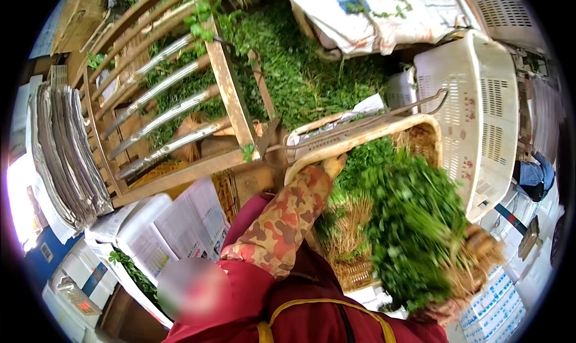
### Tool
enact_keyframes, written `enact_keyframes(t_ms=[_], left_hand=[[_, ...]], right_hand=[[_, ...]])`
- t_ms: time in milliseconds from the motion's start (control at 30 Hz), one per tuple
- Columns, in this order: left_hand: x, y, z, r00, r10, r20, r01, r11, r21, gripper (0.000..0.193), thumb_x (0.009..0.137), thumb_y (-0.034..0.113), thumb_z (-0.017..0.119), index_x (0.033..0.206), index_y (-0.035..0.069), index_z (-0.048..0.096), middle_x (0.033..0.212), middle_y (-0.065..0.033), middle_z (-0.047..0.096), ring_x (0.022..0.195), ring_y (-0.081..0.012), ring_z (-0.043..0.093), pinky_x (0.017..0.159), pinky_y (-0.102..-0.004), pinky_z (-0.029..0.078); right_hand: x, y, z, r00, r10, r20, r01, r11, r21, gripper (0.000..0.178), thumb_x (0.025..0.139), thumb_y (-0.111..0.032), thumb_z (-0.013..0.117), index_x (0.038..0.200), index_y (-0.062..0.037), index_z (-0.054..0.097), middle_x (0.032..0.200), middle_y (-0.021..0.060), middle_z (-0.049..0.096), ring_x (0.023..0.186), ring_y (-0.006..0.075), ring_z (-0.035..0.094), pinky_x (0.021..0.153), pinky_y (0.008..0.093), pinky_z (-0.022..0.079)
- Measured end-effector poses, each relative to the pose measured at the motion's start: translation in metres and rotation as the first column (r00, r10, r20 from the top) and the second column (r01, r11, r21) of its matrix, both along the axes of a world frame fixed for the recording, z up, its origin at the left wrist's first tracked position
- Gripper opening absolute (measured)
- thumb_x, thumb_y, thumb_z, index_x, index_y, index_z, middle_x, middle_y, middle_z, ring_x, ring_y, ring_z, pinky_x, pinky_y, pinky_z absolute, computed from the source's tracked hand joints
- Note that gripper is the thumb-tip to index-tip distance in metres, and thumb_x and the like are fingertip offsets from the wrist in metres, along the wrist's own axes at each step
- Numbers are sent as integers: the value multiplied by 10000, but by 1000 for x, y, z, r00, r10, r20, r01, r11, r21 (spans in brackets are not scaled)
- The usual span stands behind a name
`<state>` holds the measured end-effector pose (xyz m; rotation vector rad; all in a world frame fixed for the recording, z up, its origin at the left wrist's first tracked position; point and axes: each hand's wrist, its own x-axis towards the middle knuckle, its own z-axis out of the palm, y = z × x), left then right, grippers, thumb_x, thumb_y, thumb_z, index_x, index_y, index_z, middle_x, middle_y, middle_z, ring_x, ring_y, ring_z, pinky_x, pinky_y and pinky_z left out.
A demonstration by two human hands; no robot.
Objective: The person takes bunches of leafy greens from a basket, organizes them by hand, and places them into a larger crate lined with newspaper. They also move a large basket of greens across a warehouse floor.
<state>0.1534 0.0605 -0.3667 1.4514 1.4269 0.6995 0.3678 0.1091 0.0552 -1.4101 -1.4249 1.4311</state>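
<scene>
My right hand (480, 246), blurred by motion, is closed around the root end of a large bunch of leafy green herbs (414, 223). The leaves spread leftward over a pale plastic crate (366, 140), while thin tan roots hang about the hand. Inside this crate lie more bunches (351, 223), with straw-coloured roots turned up. My left hand (335, 165), below a camouflage sleeve (288, 214), is at the crate's left rim, against the greens there. Its fingers are mostly hidden, so its grip cannot be made out.
A wooden slatted chair or rack (225, 91) stands at upper left, before a heap of loose greens (288, 67). Stacked newspapers (66, 157) are at far left. A tall white perforated basket (447, 115) stands right of the crate; a white-covered bundle (384, 13) is beyond.
</scene>
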Motion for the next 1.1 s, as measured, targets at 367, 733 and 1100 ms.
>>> enact_keyframes(t_ms=[367,733,1100], left_hand=[[-123,43,299,918,-19,397,173,918,-355,655,860,341,656,1404,79,402,1274,-201,552,1153,-328,548,983,-402,429],[-384,90,527,982,-176,63,161,968,194,995,687,417,814,1407,-53,312,1248,-252,551,1151,-337,558,992,-375,431],[-547,55,398,858,322,-401,-498,715,-491,932,833,582,595,1404,-93,298,1290,-294,511,1215,-354,508,982,-390,426]], right_hand=[[-55,25,90,977,-108,181,110,994,2,302,902,-326,593,1040,-57,590,986,102,623,960,230,559,884,370,428],[-355,210,74,934,357,-5,-354,922,-157,352,940,-375,541,1120,-73,566,973,66,605,876,188,555,798,315,450],[-480,240,-125,925,140,-354,-346,697,-628,371,981,-459,463,1081,-123,587,723,-32,481,640,114,456,636,263,408]])
